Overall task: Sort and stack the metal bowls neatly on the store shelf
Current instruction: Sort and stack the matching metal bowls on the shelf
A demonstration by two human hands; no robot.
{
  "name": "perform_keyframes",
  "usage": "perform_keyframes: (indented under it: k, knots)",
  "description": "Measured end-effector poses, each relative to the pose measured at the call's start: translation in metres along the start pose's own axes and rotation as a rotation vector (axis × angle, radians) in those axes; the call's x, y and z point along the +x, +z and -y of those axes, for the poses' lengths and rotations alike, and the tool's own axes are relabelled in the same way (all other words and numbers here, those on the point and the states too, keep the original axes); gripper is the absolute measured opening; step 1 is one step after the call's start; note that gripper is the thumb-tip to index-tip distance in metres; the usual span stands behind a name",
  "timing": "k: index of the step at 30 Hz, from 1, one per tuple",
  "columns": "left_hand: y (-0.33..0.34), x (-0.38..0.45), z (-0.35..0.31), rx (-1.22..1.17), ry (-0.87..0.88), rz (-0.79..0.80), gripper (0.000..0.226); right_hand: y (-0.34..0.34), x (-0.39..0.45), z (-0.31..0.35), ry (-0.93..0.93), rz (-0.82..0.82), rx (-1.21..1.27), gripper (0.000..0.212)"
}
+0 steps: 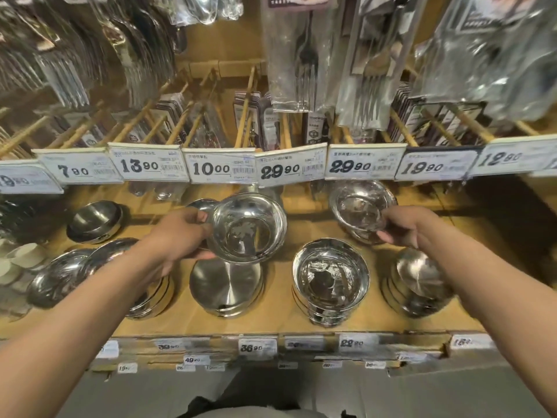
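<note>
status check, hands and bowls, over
Left hand grips bowl above upturned stack. Right hand holds back bowl. Nothing blocking.

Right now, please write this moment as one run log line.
left hand: holds raised bowl | right hand: grips back bowl | below: upside-down bowl | shelf: unsorted

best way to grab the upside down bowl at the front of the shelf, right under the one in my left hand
Take the upside-down bowl by its outer wall low down near the rim, coming from above with fingers spread across it. It lies base up, so the rim faces the shelf and offers no lip to pinch; the flat base is smooth. The left hand is nearest but holds a bowl.
</note>
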State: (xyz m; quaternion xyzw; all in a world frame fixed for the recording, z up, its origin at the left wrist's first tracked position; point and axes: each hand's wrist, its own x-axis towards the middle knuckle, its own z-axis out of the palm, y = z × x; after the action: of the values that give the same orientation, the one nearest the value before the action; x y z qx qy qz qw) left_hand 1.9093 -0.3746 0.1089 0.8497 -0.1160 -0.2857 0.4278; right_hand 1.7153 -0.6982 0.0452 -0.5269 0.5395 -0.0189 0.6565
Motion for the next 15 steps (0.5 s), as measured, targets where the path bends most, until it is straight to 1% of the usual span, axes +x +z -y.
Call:
perform_keyframes:
  k: [3, 5, 7, 10, 12, 15]
  knots:
    - [0.008, -0.002, -0.002, -0.027, -0.002, 0.066, 0.003, -0.02, -0.023, -0.004, -0.009, -0.066, 0.069, 0.012]
    - [0.013, -0.002, -0.001, -0.085, -0.004, 0.096, 0.005, -0.03, -0.041, -0.008, -0.014, -0.083, 0.07, 0.017]
    - [0.015, -0.003, 0.0, -0.11, -0.004, 0.125, 0.006, -0.036, -0.062, -0.011, -0.01, -0.099, 0.053, 0.016]
    - [0.014, -0.008, 0.0, -0.088, 0.029, 0.162, 0.01, -0.035, -0.094, -0.015, -0.025, -0.134, 0.075, 0.022]
    - [0.008, -0.009, 0.001, -0.073, 0.057, 0.171, 0.011, -0.029, -0.114, -0.018, -0.046, -0.128, 0.09, 0.025]
    - [-0.008, -0.008, 0.007, -0.088, 0.087, 0.188, 0.005, -0.009, -0.138, -0.024, -0.092, -0.066, 0.088, 0.027]
